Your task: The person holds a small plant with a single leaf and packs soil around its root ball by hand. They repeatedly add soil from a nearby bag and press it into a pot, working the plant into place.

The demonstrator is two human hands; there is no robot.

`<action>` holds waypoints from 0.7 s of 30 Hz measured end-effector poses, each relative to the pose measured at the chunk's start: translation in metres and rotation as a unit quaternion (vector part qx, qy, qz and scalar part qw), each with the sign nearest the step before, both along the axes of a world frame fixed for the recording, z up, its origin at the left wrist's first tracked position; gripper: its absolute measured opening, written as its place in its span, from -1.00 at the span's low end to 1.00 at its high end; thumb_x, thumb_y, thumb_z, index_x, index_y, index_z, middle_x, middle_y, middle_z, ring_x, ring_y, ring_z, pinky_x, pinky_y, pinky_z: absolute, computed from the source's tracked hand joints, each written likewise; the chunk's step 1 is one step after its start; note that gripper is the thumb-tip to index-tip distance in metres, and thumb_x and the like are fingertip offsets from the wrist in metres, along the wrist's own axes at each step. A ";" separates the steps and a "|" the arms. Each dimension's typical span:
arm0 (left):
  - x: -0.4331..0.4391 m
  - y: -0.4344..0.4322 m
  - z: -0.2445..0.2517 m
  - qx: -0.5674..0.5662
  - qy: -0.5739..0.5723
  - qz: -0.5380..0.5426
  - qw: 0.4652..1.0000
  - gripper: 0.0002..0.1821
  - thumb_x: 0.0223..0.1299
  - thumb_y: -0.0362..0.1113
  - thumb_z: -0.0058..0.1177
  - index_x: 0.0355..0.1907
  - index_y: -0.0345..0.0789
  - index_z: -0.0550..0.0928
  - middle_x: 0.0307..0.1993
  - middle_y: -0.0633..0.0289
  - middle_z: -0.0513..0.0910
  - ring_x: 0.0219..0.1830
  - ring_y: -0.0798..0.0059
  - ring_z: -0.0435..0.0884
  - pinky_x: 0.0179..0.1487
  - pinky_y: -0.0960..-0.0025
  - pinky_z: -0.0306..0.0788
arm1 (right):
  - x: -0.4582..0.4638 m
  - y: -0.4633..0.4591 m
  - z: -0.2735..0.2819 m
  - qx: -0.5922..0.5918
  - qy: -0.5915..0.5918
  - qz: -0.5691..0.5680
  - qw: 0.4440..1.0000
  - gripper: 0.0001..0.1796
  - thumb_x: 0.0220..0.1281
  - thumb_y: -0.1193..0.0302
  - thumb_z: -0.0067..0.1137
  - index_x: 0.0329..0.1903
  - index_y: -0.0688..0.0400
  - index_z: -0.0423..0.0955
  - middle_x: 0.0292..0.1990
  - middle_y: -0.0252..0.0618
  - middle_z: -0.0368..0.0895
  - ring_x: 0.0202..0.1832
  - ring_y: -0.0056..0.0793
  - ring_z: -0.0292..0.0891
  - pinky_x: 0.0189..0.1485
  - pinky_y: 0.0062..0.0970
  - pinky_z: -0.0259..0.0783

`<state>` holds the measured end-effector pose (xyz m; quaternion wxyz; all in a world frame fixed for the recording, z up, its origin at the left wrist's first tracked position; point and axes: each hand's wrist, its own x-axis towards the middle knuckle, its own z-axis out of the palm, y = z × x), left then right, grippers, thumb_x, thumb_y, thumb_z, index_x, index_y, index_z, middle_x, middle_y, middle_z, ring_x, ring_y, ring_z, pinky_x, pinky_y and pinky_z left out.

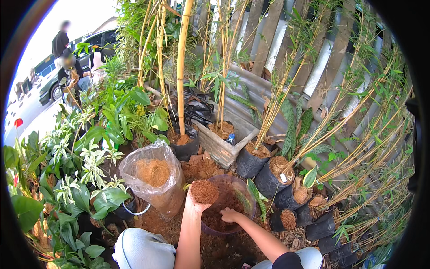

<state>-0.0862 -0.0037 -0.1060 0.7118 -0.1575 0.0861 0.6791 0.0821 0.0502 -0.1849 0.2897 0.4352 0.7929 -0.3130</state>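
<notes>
My left hand (196,202) holds up a round mass of brown potting mix (205,191) with a flat, crumbly top. Any pot or bag around that mass is hidden by the hand. Beneath it sits a translucent purple plastic tub (252,198) partly filled with loose brown mix (215,217). My right hand (229,215) reaches into this tub, its fingertips down at the mix; whether it grips any cannot be seen. Left of the tub stands a clear plastic bag (134,178) full of orange-brown coconut fibre (154,172). A variegated snake plant leaf (257,195) leans by the tub's right rim.
Black polybags (249,163) with bamboo line the right side. Behind them are a concrete trough (221,151), holding a blue-capped bottle (231,138), and a slatted wooden fence (327,70). Leafy plants (80,198) crowd the left. Two people (60,43) are near a parked car (50,87).
</notes>
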 end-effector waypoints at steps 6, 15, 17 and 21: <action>0.000 0.003 -0.004 -0.014 0.003 -0.002 1.000 -0.67 0.18 -0.01 -0.18 -0.31 -0.17 0.59 -0.26 0.17 0.60 -0.13 0.14 0.53 0.02 -0.01 0.39 | 0.003 -0.034 0.032 0.006 -0.025 0.083 0.996 -0.60 0.11 0.35 -0.14 -0.04 0.31 0.44 0.01 0.17 0.39 0.12 0.07 0.28 0.14 -0.10 0.24; 0.001 0.000 -0.004 0.004 -0.001 -0.003 1.000 -0.64 0.18 0.01 -0.20 -0.29 -0.18 0.58 -0.22 0.16 0.60 -0.13 0.13 0.53 0.02 -0.02 0.39 | 0.015 -0.009 0.041 -0.015 0.089 0.013 0.996 -0.60 -0.08 0.46 0.23 -0.09 0.31 0.49 -0.17 0.05 0.57 -0.15 -0.18 0.55 -0.27 -0.31 0.54; 0.000 0.000 -0.003 0.004 -0.005 -0.005 1.000 -0.65 0.18 0.01 -0.20 -0.28 -0.18 0.58 -0.22 0.16 0.59 -0.13 0.13 0.52 0.01 -0.02 0.40 | 0.024 0.001 0.037 -0.037 0.170 -0.138 0.975 -0.53 -0.20 0.34 0.36 -0.17 0.32 0.54 -0.23 -0.02 0.61 -0.22 -0.23 0.57 -0.31 -0.33 0.52; 0.000 0.001 -0.004 -0.014 0.010 0.002 1.000 -0.65 0.18 0.00 -0.20 -0.26 -0.18 0.57 -0.21 0.16 0.59 -0.12 0.14 0.52 0.00 -0.02 0.40 | 0.023 -0.009 0.021 0.043 0.194 0.110 0.974 -0.49 -0.21 0.14 0.35 -0.23 0.26 0.58 -0.26 0.03 0.60 -0.22 -0.17 0.56 -0.14 -0.34 0.44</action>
